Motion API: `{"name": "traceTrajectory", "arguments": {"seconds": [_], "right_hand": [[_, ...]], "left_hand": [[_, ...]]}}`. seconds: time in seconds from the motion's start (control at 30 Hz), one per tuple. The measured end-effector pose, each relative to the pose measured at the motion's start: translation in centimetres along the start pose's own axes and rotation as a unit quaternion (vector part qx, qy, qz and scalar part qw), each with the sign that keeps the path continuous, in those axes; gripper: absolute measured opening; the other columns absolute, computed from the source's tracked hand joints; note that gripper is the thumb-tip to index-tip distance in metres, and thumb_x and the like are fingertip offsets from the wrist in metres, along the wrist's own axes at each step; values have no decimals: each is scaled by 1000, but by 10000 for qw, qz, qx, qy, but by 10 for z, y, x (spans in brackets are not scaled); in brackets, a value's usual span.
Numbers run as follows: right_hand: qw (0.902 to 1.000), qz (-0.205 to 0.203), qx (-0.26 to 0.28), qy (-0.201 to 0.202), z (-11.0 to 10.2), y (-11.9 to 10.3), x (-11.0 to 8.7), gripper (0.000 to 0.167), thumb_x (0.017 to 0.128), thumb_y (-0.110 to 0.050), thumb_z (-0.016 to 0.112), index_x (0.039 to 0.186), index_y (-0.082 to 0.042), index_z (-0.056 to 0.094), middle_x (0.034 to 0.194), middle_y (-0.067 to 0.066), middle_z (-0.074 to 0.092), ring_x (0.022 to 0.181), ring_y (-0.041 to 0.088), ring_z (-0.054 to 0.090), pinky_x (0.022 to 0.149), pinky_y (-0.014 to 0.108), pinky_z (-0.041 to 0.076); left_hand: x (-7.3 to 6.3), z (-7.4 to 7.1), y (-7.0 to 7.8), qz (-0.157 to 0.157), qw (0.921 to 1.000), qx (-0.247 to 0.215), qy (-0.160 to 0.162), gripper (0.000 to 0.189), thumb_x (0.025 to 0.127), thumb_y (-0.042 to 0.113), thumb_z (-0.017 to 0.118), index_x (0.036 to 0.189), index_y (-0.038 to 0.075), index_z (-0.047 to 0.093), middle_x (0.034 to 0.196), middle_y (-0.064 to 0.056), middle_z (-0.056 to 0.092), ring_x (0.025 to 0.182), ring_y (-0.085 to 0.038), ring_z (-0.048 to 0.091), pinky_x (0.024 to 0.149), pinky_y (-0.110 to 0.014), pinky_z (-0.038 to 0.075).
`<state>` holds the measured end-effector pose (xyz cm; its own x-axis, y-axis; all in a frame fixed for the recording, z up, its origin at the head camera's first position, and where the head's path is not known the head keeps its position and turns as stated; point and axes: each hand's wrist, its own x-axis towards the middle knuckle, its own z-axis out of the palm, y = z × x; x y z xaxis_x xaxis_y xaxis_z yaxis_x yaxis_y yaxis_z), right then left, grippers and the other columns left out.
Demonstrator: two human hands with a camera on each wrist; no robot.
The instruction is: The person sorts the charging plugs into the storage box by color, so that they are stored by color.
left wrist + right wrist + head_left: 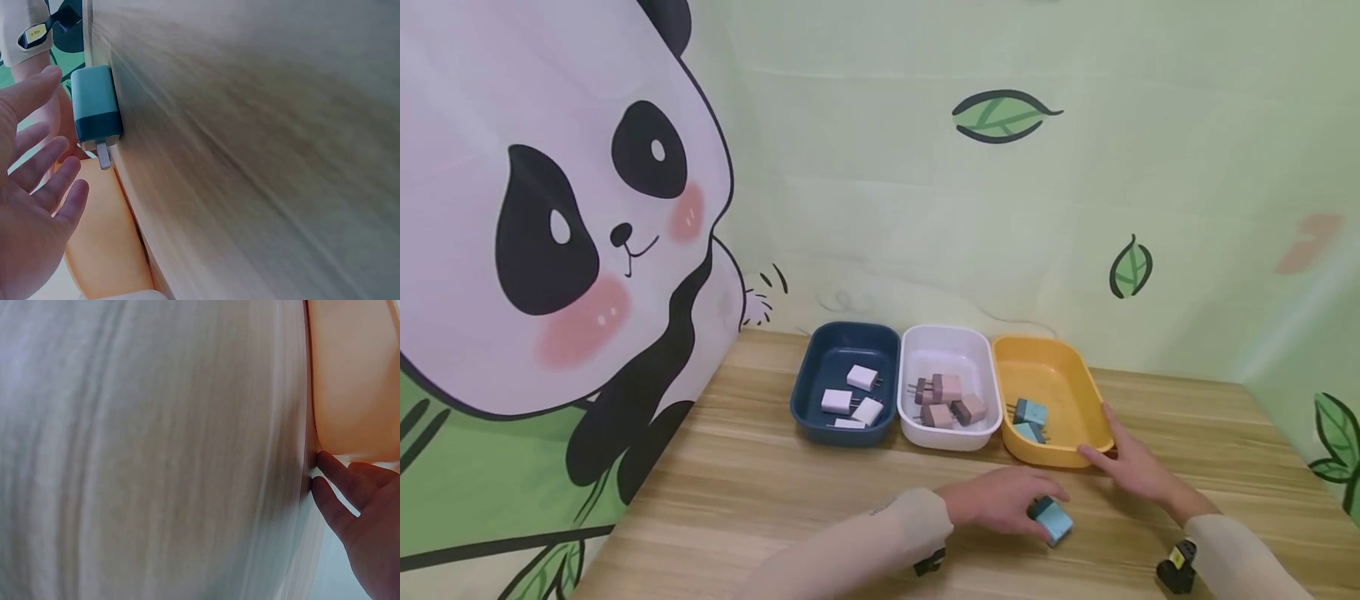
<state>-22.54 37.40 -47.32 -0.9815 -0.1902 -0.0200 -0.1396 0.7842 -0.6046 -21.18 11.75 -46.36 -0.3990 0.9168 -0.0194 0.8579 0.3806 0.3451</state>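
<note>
A light-blue plug charger (pixel 1054 522) with a dark band lies on the wooden table in front of the yellow bin (pixel 1051 457). My left hand (pixel 1003 500) hovers around it from the left. The left wrist view shows the fingers spread, with a gap between them and the charger (pixel 95 103), whose metal prong points toward the bin. At the yellow bin's right front corner my right hand (pixel 1131 462) touches the outer wall, fingers extended along the side. Inside that bin, two more blue chargers (pixel 1032 411) sit at the left.
Left of the yellow bin stands a white bin (pixel 951 439) holding several pinkish-brown chargers (pixel 947 387). Beyond it is a dark-blue bin (pixel 842 435) with several white chargers (pixel 862 377). A green cloth backdrop (pixel 880 208) with a panda rises behind the table.
</note>
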Motion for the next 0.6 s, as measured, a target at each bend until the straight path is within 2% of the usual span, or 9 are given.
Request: {"name": "traceTrajectory", "arguments": {"seconds": [0.37, 0.6], "right_hand": [[10000, -25, 19, 10, 2, -2, -1, 93, 95, -40, 54, 146, 9, -8, 144, 41, 12, 129, 55, 23, 101, 64, 23], [10000, 79, -11, -24, 0, -2, 0, 95, 95, -43, 53, 146, 7, -9, 145, 40, 12, 129, 53, 25, 101, 63, 23]], "left_hand": [[10, 7, 0, -84, 9997, 143, -174, 55, 86, 42, 68, 134, 20, 52, 130, 13, 53, 113, 6, 46, 93, -7, 30], [12, 7, -1, -101, 9998, -15, -166, 52, 86, 40, 69, 132, 19, 55, 127, 13, 55, 108, 7, 48, 90, -7, 32]]}}
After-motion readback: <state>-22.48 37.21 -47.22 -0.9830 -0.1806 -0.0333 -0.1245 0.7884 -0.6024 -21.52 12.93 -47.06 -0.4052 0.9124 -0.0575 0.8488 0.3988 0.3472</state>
